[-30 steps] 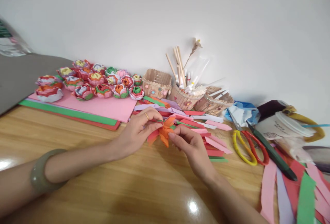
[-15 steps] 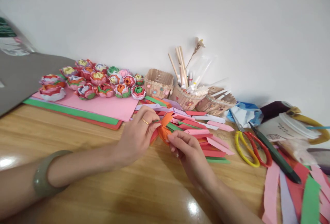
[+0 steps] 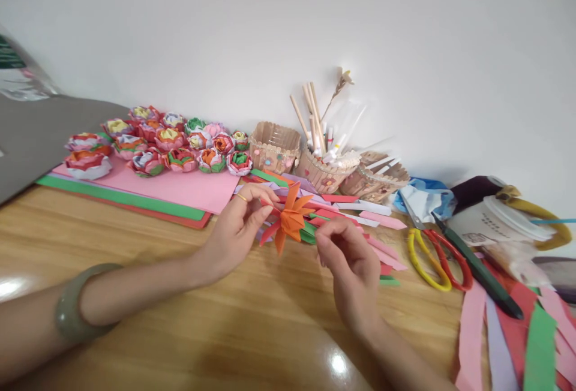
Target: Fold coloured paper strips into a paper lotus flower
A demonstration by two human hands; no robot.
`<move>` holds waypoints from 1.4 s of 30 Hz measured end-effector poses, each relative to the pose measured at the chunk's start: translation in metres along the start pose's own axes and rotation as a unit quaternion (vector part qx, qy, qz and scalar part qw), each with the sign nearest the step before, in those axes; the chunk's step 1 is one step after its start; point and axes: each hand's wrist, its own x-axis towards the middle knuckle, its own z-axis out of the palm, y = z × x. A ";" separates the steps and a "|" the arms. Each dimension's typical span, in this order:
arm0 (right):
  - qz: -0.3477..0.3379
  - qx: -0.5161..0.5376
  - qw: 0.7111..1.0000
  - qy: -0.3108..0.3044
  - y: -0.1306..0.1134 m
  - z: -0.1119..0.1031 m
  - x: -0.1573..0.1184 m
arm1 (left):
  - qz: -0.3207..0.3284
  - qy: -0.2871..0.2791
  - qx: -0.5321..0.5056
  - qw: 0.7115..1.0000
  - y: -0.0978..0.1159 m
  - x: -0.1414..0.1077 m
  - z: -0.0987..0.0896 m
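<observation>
A folded paper flower (image 3: 293, 218) is held above the table, its orange petals spread at the centre with red and green petals behind them. Pinched between the thumb and fingers of my left hand (image 3: 238, 232) is a red petal on the flower's left side. My right hand (image 3: 351, 265) has curled fingers, with thumb and index fingertips together at the tip of a green petal (image 3: 308, 233) on the right. Behind the flower, folded paper strips (image 3: 378, 220) in pink, red, white, purple and green lie in a pile.
Finished paper flowers (image 3: 146, 162) sit in rows on stacked coloured sheets (image 3: 193, 190). Three craft-stick baskets (image 3: 274, 154) stand along the wall, one holding sticks and pens. Scissors (image 3: 438, 259), a green-handled tool (image 3: 483, 277), a lidded tub (image 3: 499, 223) and cut paper strips (image 3: 540, 343) are at right.
The orange petals have been spread outward and the flower now faces me more openly. My right hand has drawn away from the orange centre to the right. My left hand keeps its pinch.
</observation>
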 end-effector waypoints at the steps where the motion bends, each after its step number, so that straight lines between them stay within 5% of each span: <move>1: -0.017 -0.015 1.000 0.006 0.001 -0.001 0.001 | -0.017 -0.006 -0.025 1.000 0.001 0.000 0.001; 9: -0.175 -0.225 0.958 -0.014 -0.001 -0.004 0.009 | -0.078 -0.052 -0.107 0.990 0.003 -0.003 0.002; 22: -0.272 -0.264 0.924 -0.046 -0.003 -0.002 0.002 | -0.069 -0.062 -0.024 0.995 0.005 -0.009 0.003; 25: -0.219 -0.235 0.947 -0.014 -0.002 -0.006 0.006 | -0.071 -0.054 -0.080 0.993 0.008 -0.006 0.003; 28: -0.071 -0.166 0.983 0.029 0.000 -0.008 0.013 | -0.083 -0.055 -0.108 0.989 0.009 -0.003 0.003; 31: 0.064 -0.050 0.995 -0.049 0.002 -0.005 0.017 | -0.100 -0.077 -0.113 0.986 0.009 -0.002 0.002; 33: 0.093 -0.005 0.991 -0.092 0.001 -0.003 0.017 | -0.112 -0.102 -0.115 0.982 0.009 -0.003 0.002; 38: -0.017 -0.087 0.991 -0.096 0.000 0.000 0.012 | -0.160 -0.108 -0.071 0.979 0.014 -0.006 0.003; 42: -0.180 -0.240 0.953 -0.052 0.001 -0.001 0.008 | -0.134 -0.067 0.016 0.989 0.016 -0.007 0.006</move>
